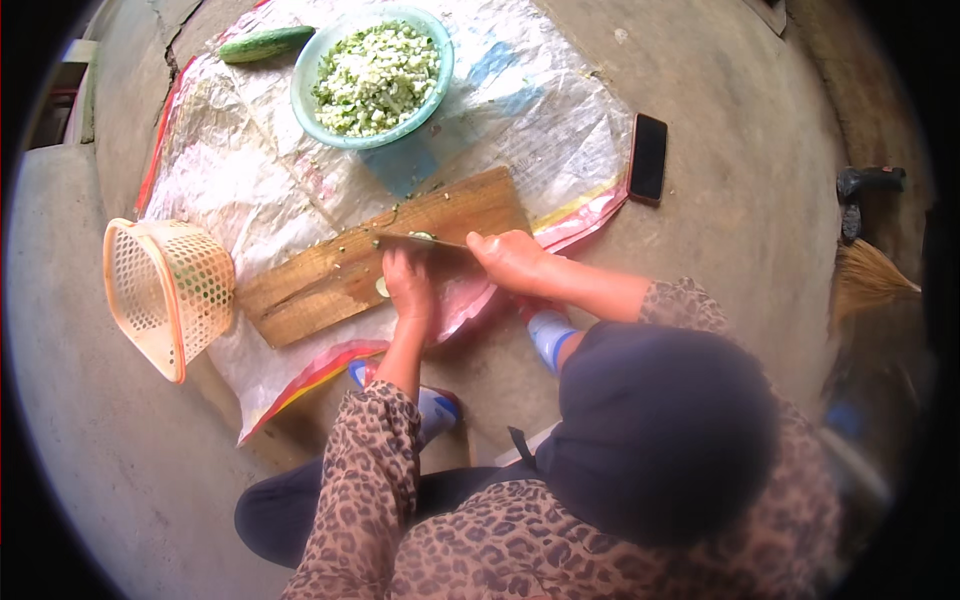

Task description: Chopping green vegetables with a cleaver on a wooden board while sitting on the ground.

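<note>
My right hand (510,259) grips the handle end of a knife (442,242), whose blade lies across the wooden board (330,274). Close against the near side of the blade, my left hand (409,281) has its fingers bent down over a cucumber piece (382,287); only a pale end shows beside the hand, and the rest is hidden. A pale green-edged cucumber slice (421,235) sits just beyond the blade. Green bits are scattered on the board. Past it stands a light-green plastic bowl (298,97) heaped with chopped cucumber (379,79).
A whole cucumber (266,45) lies left of the bowl. The board and bowl rest on a flattened woven plastic sack (240,172). A perforated plastic basket (199,281) tilts at the board's left end. A phone (648,159) and a straw broom (870,274) are at right.
</note>
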### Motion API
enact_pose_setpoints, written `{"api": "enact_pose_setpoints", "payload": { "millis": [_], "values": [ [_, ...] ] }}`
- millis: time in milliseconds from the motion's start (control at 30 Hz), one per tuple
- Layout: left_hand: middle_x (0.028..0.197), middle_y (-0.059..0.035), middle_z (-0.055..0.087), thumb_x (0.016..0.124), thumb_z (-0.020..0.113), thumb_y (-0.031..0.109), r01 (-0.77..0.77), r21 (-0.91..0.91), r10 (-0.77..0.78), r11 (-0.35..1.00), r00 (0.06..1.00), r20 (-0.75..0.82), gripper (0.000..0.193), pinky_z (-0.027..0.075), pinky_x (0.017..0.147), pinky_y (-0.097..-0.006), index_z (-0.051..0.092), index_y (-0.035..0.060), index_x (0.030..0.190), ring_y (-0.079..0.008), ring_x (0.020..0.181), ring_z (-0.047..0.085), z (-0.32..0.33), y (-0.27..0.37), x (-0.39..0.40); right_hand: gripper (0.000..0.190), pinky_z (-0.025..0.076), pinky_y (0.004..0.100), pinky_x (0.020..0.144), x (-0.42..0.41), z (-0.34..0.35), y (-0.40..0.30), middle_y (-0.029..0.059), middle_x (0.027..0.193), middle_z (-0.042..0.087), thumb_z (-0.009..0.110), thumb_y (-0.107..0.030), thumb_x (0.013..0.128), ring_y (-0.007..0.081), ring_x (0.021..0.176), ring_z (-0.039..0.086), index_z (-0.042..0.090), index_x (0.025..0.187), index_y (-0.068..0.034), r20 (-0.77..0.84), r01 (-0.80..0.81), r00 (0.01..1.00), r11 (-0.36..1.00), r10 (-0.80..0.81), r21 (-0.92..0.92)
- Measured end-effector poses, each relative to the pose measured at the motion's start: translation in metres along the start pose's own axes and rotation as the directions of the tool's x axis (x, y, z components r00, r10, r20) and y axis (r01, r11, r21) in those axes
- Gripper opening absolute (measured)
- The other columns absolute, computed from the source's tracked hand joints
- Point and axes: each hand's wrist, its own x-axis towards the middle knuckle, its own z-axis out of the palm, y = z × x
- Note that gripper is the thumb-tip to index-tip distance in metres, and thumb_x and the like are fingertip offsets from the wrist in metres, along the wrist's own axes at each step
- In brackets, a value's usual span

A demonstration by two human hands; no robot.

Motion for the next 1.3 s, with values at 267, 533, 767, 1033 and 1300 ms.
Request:
{"api": "enact_pose_setpoints", "payload": {
  "millis": [267, 533, 767, 1033, 1300],
  "values": [
    [0.099, -0.0169, 0.064, 0.080, 0.072, 0.004, 0.019, -0.029, -0.021, 0.999, 0.999, -0.045, 0.019, 0.050, 0.077, -0.0433, 0.064, 0.0023, 0.097, -0.0388, 0.087, 0.062, 0.001, -0.011, 0.001, 0.012, 0.053, 0.0507, 0.061, -0.006, -0.010, -0.014, 0.0243, 0.075, 0.067, 0.047, -0.009, 0.089, 0.0412, 0.072, 0.068, 0.051, 0.096, 0.001, 0.147, -0.141, 0.980, 0.988, 0.131, 0.064],
    [0.094, -0.0163, 0.062, 0.080, 0.072, 0.004, 0.043, -0.026, -0.043, 0.999, 0.999, -0.021, 0.016, 0.050, 0.075, -0.0425, 0.064, 0.0033, 0.094, -0.0366, 0.084, 0.062, 0.001, -0.012, -0.001, 0.012, 0.053, 0.0511, 0.062, -0.001, -0.002, -0.007, 0.0244, 0.076, 0.067, 0.047, -0.008, 0.089, 0.0416, 0.072, 0.068, 0.051, 0.096, 0.001, 0.044, -0.025, 0.999, 1.000, 0.025, 0.004],
    [0.096, -0.0166, 0.063, 0.080, 0.072, 0.003, 0.028, -0.057, -0.030, 0.998, 0.999, -0.038, 0.014, 0.049, 0.075, -0.0425, 0.065, 0.0034, 0.092, -0.0365, 0.086, 0.062, -0.004, -0.005, 0.003, 0.014, 0.053, 0.0511, 0.062, -0.010, -0.014, -0.011, 0.0240, 0.075, 0.067, 0.047, -0.009, 0.089, 0.0409, 0.073, 0.069, 0.051, 0.097, 0.002, 0.147, -0.069, 0.987, 0.997, 0.072, -0.025],
    [0.099, -0.0181, 0.064, 0.080, 0.072, 0.005, -0.003, -0.026, 0.001, 1.000, 0.998, -0.067, 0.016, 0.050, 0.075, -0.0423, 0.065, 0.0016, 0.095, -0.0381, 0.086, 0.063, 0.004, -0.015, -0.001, 0.011, 0.054, 0.0478, 0.061, -0.003, 0.009, -0.004, 0.0198, 0.078, 0.068, 0.049, -0.007, 0.088, 0.0376, 0.072, 0.069, 0.051, 0.096, -0.001, -0.005, 0.054, 0.999, 0.997, -0.054, -0.049],
    [0.091, -0.0126, 0.067, 0.089, 0.069, 0.010, 0.235, -0.217, -0.248, 0.947, 0.968, -0.033, 0.017, 0.053, 0.074, -0.0366, 0.064, -0.0004, 0.101, -0.0233, 0.078, 0.067, 0.003, -0.027, -0.014, 0.014, 0.054, 0.0441, 0.056, -0.024, -0.008, 0.003, 0.0154, 0.073, 0.066, 0.057, -0.009, 0.083, 0.0335, 0.070, 0.069, 0.050, 0.094, -0.004, -0.175, 0.117, 0.975, 0.988, -0.133, -0.103]
  ]
}}
